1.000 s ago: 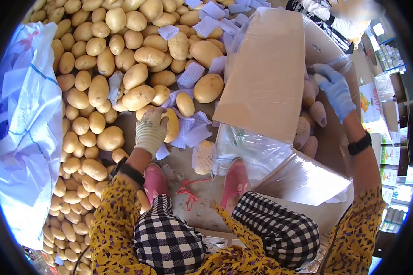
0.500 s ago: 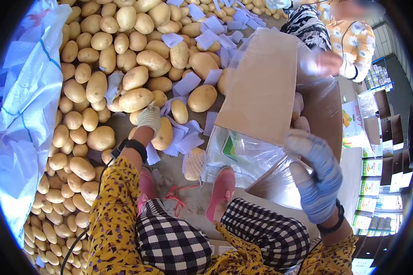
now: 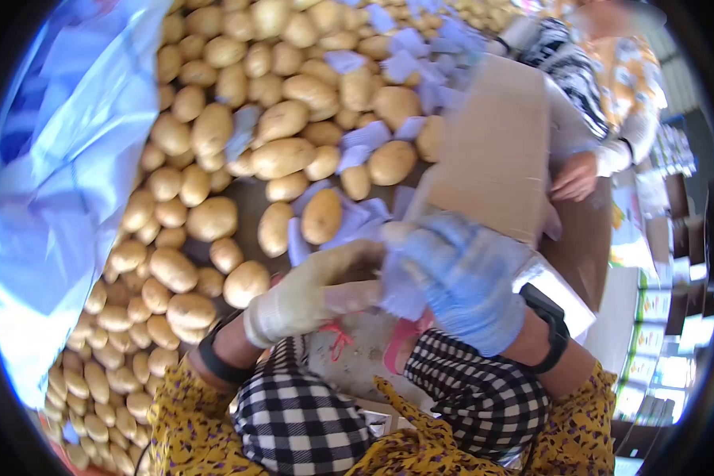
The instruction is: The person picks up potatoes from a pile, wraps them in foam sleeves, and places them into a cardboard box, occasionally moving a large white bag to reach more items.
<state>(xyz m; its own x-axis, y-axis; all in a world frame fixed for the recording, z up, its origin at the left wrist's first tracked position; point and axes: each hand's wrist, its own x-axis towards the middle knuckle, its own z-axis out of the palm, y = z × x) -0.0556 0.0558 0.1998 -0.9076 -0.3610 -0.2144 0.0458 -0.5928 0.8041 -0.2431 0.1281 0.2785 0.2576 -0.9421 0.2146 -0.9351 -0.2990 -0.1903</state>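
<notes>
Both my hands meet in front of my knees, blurred by motion. My left hand (image 3: 313,293), in a cream knit glove, curves its fingers and thumb to the edge of a lilac foam net sleeve (image 3: 402,289). From the other side, my right hand (image 3: 464,282) in a blue glove closes over the same sleeve. Whether a potato is inside it cannot be made out. Just beyond my hands lie loose potatoes (image 3: 321,216) among more lilac sleeves (image 3: 357,222). A cardboard box (image 3: 492,151) stands beyond my right hand, its flap folded out.
A large potato heap (image 3: 174,270) fills the left and far side, bordered by a white-blue woven sheet (image 3: 71,190). Across the box, a co-worker's bare hand (image 3: 577,176) rests by its edge. Stacked cartons (image 3: 654,305) stand at right. Red string (image 3: 339,339) lies on the floor.
My left hand has come back from the potato heap and my right hand has swung in from the right. They now meet at a foam sleeve. The view has shifted slightly.
</notes>
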